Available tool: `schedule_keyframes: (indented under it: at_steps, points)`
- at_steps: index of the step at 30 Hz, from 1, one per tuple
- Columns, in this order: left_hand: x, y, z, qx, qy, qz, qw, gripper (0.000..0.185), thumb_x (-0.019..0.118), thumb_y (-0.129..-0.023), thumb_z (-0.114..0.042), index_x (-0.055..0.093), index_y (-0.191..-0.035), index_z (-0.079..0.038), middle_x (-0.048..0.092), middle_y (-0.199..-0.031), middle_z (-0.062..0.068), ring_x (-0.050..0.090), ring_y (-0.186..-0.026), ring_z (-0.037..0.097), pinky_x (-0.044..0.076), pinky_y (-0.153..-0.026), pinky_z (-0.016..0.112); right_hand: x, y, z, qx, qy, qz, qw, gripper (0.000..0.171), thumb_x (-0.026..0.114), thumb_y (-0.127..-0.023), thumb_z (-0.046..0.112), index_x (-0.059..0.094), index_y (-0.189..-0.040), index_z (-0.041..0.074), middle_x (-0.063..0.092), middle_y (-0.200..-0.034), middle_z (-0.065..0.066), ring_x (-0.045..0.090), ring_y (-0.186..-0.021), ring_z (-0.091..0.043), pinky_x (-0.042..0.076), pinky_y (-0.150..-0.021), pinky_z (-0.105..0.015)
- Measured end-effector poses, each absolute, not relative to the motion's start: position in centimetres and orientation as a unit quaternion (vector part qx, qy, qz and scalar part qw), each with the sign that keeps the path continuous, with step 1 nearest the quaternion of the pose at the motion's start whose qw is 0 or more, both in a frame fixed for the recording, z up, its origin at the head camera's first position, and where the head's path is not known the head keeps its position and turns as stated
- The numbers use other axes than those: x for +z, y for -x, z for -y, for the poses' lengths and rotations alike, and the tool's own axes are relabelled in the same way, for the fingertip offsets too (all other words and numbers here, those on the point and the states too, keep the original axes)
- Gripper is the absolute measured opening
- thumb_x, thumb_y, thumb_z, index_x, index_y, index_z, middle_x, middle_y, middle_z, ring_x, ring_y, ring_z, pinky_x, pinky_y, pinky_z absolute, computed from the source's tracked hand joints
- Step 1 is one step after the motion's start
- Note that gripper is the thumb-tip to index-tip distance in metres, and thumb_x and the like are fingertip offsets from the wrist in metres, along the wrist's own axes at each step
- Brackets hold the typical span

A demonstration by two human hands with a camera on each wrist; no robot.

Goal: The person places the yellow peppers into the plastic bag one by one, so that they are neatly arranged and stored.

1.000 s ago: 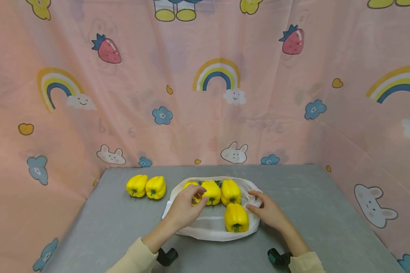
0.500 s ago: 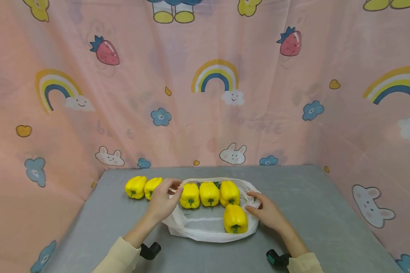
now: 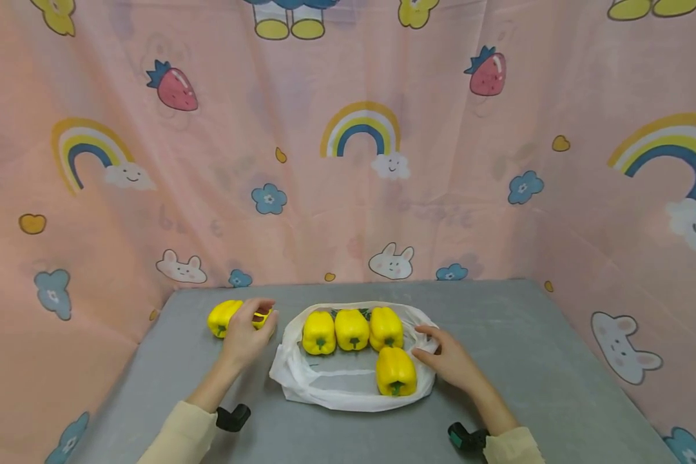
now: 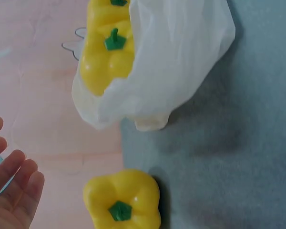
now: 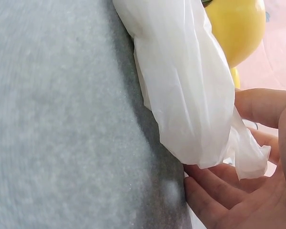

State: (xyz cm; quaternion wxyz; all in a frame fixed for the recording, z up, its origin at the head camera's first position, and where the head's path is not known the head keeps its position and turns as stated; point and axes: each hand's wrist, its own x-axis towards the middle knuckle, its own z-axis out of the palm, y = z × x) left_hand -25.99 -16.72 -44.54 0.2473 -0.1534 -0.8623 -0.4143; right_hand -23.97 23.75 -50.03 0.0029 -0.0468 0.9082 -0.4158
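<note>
A white plastic bag [image 3: 354, 402] lies with its mouth spread wide. Several yellow bell peppers [image 3: 396, 372] sit within it, three in a back row and one at the front right. My right hand [image 3: 452, 364] holds the bag's right side, thumb and fingers around the crumpled plastic [image 5: 195, 105]. Left of the bag, my left hand [image 3: 246, 338] reaches over two more yellow peppers, its fingers loosely bent and nothing gripped. The outer pepper [image 3: 222, 317] shows beside the hand; the inner one is mostly hidden behind it. One loose pepper [image 4: 124, 200] appears beside the fingers in the left wrist view.
The grey table [image 3: 545, 361] carries the bag and peppers. A pink curtain [image 3: 470, 225] printed with rainbows and rabbits hangs along the back and sides. Each wrist wears a black device [image 3: 233, 417].
My left hand has moved left, from above the bag's peppers to the two loose ones. The right hand stays at the bag's right side.
</note>
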Motion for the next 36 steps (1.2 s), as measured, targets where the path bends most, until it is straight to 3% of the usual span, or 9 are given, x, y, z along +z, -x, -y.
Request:
schedule_keyframes:
  at_steps: [11,36]
  points:
    - [-44.8,27.2,18.9,-0.422,0.118,0.863,0.251,0.022,0.072,-0.093,-0.005,0.068,-0.112,0.005,0.067,-0.108,0.021,0.062,-0.097,0.034,0.055,-0.087,0.053,-50.1,24.0,-23.6,-0.421,0.047,-0.906,-0.002,0.053,0.073,-0.095,0.027,0.057,-0.141,0.006,0.058,-0.136,-0.018,0.052,-0.077,-0.020,0.047,-0.065,-0.031]
    - [-47.4,29.4,20.2,-0.406,0.044,0.892,0.195,0.034,0.074,-0.093,-0.008,0.063,-0.122,0.006,0.064,-0.119,0.024,0.058,-0.110,0.039,0.048,-0.101,0.053,-50.1,24.0,-23.7,-0.419,0.047,-0.907,0.006,0.053,0.072,-0.096,0.028,0.056,-0.142,0.006,0.057,-0.137,-0.019,0.052,-0.077,-0.019,0.048,-0.064,-0.031]
